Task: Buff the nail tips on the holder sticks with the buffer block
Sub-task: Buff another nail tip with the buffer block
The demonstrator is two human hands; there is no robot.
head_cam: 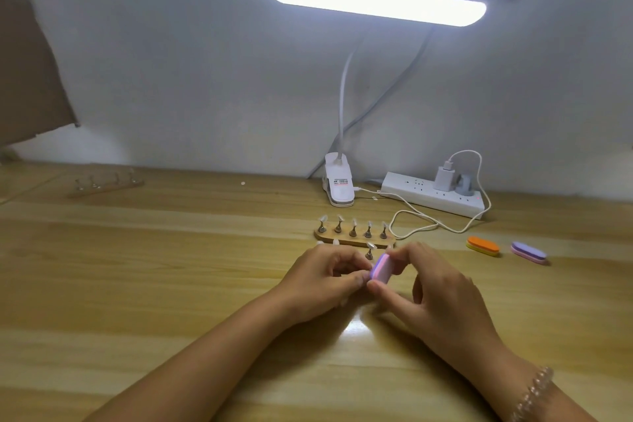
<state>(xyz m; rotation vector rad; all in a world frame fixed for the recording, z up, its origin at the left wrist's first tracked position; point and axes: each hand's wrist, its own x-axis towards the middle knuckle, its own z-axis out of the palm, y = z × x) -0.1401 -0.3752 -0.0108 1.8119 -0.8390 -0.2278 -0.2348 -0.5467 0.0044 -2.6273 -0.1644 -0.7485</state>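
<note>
The wooden table (137, 284) carries a lit clip lamp (376, 0) and a power strip (411, 188). A wooden base (329, 237) holds five upright holder sticks (353, 229) with nail tips. Just in front, the right hand (435, 291) clamps the pink buffer block (381, 269) between thumb and fingers. The left hand (322, 281) curls its fingers against the block; what they pinch is hidden. A second base (106, 183) far left is blurred.

Right hand (442, 291) pinching pink buffer block (381, 269), left hand (318, 279) with curled fingers touching it, nail-tip rack (330, 237) behind.
</note>
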